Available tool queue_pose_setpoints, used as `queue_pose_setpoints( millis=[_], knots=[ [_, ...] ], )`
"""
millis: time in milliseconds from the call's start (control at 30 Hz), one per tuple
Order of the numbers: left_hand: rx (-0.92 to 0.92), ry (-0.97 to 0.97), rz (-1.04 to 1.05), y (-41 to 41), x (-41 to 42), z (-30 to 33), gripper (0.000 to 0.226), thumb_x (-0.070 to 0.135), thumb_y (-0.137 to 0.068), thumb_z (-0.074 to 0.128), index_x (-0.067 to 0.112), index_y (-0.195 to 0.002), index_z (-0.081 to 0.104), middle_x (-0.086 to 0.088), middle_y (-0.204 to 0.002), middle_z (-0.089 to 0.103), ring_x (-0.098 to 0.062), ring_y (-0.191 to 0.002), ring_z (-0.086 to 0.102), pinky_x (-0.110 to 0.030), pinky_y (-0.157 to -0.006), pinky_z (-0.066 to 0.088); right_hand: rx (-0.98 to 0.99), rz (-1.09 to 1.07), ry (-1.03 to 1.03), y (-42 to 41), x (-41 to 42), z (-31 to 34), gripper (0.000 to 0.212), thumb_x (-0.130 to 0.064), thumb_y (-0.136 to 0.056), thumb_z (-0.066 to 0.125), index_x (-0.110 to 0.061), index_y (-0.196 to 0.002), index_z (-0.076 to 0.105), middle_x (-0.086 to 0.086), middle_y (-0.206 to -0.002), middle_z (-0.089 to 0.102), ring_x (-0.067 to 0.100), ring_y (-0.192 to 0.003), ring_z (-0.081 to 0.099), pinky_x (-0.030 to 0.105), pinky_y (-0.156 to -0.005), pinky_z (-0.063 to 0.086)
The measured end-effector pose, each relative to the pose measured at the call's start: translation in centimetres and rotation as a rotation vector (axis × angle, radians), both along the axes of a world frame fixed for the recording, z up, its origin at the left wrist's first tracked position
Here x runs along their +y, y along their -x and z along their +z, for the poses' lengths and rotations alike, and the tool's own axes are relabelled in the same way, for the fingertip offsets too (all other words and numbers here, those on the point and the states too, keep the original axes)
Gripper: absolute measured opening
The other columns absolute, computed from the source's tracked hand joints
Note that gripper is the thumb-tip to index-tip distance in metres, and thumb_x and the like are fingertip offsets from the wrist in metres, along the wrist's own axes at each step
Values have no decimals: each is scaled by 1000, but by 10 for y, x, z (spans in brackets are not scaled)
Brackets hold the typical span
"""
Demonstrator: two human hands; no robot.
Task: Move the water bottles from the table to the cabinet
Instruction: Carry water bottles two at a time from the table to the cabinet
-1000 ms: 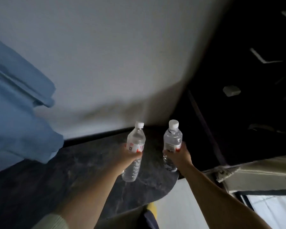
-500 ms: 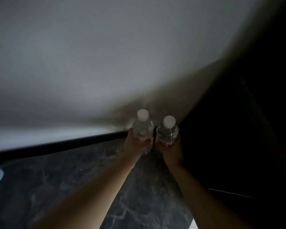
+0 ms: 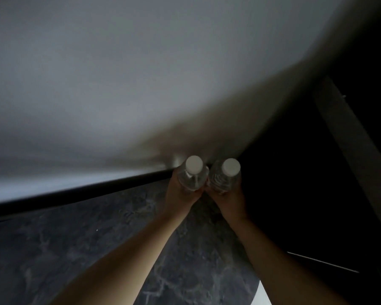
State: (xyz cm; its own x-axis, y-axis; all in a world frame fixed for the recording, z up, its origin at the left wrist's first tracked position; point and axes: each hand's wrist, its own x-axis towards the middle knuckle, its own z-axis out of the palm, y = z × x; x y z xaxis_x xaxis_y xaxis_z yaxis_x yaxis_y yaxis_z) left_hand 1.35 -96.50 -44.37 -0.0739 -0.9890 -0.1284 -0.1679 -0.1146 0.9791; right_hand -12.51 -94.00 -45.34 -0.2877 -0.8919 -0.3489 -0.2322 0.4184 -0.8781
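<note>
Two clear water bottles with white caps stand upright side by side at the far corner of a dark marbled surface (image 3: 97,249), close to the white wall. My left hand (image 3: 180,192) grips the left bottle (image 3: 193,173) around its body. The right bottle (image 3: 226,176) is gripped by my right hand (image 3: 228,198). I see them from above, so the caps and shoulders show while the lower bodies and bases are hidden behind my hands. The two bottles almost touch each other.
A white wall (image 3: 141,84) rises behind the surface, with a black strip (image 3: 75,191) along its foot. Dark furniture (image 3: 317,172) fills the right side, with a pale slanted edge (image 3: 350,137). The surface's rounded front edge lies at the lower right.
My hands carried both bottles further toward the wall corner and brought them close together. The camera tilted down over them, so I now see the caps from above.
</note>
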Motion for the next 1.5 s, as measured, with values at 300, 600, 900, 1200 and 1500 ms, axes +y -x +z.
queue_pose_setpoints(
  millis=[300, 600, 900, 1200, 1500],
  knots=[
    [-134, -238, -15, -12, 13, 59, 112, 22, -66, 87, 11, -151, 14, -14, -143, 46, -27, -133, 45, -50, -108, 40, 25, -37, 19, -1, 21, 70, 101, -1, -68, 83, -5, -148, 22, 16, -152, 32, 26, -142, 31, 34, -114, 31],
    [-470, 15, -122, -30, -13, 229, 87, 38, -83, 70, 15, -150, 20, -10, -150, 35, -24, -137, 35, -39, -110, 36, 359, 211, 80, -15, -14, 235, 84, -38, -80, 72, -16, -148, 27, 7, -151, 34, 25, -138, 35, 31, -110, 31],
    [-1022, 131, -181, -84, -3, 347, 70, 47, -90, 56, 16, -147, 27, -9, -148, 36, -27, -137, 33, -43, -105, 36, 896, 620, 111, -45, -25, 345, 40, -28, -94, 53, -22, -133, 48, 1, -142, 44, 22, -130, 40, 40, -110, 33],
    [-1165, 8, 102, -132, 74, 392, 68, 46, -89, 56, 21, -145, 26, -9, -139, 44, -28, -127, 44, -41, -96, 41, 1015, 942, 265, -99, -4, 388, 43, -29, -94, 52, -20, -135, 45, 4, -139, 46, 25, -128, 43, 43, -108, 34],
    [-1117, -225, 476, -164, 236, 404, 67, 46, -88, 57, 21, -143, 30, -10, -137, 46, -30, -125, 45, -45, -99, 42, 1024, 1299, 484, -172, 84, 402, 41, -30, -95, 50, -20, -135, 45, 4, -137, 47, 26, -127, 43, 42, -105, 37]
  ],
)
